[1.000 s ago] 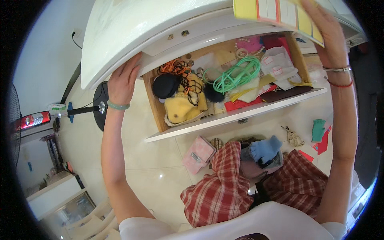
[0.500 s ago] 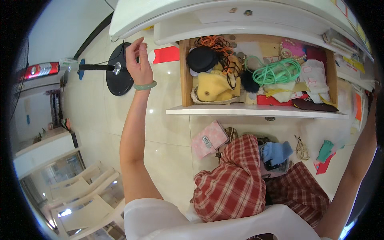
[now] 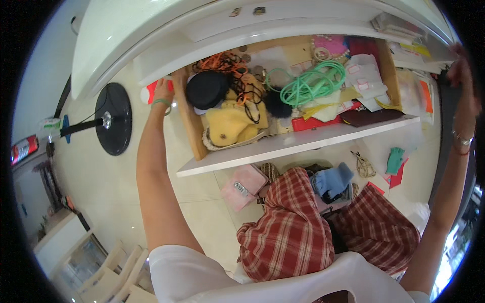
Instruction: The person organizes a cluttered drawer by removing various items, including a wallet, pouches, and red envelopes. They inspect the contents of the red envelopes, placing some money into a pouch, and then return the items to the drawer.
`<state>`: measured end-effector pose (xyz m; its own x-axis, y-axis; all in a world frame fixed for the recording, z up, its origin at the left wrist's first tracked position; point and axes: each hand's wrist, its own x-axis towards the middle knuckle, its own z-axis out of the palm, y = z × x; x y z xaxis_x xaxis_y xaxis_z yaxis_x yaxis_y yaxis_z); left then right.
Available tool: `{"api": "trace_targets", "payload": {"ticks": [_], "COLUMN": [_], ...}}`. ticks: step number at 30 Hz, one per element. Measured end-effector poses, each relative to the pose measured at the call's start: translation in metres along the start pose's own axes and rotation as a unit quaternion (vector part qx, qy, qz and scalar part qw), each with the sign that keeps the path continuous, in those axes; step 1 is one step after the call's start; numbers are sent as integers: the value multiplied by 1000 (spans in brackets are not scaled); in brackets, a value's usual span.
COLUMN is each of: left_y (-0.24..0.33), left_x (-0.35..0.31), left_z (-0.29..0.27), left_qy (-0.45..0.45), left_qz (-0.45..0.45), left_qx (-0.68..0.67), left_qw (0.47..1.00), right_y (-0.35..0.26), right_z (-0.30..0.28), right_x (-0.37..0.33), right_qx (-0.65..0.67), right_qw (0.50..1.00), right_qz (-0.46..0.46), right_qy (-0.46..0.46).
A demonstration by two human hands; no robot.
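Note:
My left hand [image 3: 162, 92], with a green bangle at its wrist, reaches down over a red paper envelope [image 3: 151, 91] with a white round end, on the floor left of the drawer. Its fingers stretch out across the red paper; whether they press on it I cannot tell. My right hand [image 3: 462, 81] is raised at the far right by the cabinet's edge, smeared by motion. Between the arms the white drawer [image 3: 303, 147] stands pulled out. It holds a coil of green cord [image 3: 316, 86], a round black case [image 3: 207, 89], a yellow cloth item [image 3: 230, 126] and orange-black cords [image 3: 220, 63].
A pink notebook with a combination lock [image 3: 245, 187], a folded blue cloth [image 3: 333, 182], a looped cord [image 3: 364, 165] and a green glove [image 3: 395, 160] lie around my plaid-covered legs [image 3: 288, 232]. A round black stand base [image 3: 113, 136] is at left. White chairs [image 3: 108, 278] stand lower left.
My left hand has gone from raised above the floor to down over the red envelope. My right hand has come into view at the far right. The whole view has turned and shifted.

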<state>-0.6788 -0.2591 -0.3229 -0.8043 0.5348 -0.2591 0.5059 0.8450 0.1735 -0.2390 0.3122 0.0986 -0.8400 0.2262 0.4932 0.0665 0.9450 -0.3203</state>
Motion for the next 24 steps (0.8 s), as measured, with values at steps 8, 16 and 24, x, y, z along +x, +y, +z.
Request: {"api": "trace_targets", "payload": {"ticks": [8,16,24], "left_y": [84,3,53], "left_x": [-31,-60,-120], "left_z": [-63,-16,8], "left_qy": [-129,-44,33], "left_qz": [-102,-118,-296], "left_qx": [79,5,-658], "left_qw": [983,992,692], "right_y": [-48,-39,14], "right_z": [74,130,68], "right_x": [-41,-19,-67], "right_qx": [170,223,196], "right_qw": [935,922,923], "right_qz": [153,65,239], "right_qy": [-271,-310,-229]}}
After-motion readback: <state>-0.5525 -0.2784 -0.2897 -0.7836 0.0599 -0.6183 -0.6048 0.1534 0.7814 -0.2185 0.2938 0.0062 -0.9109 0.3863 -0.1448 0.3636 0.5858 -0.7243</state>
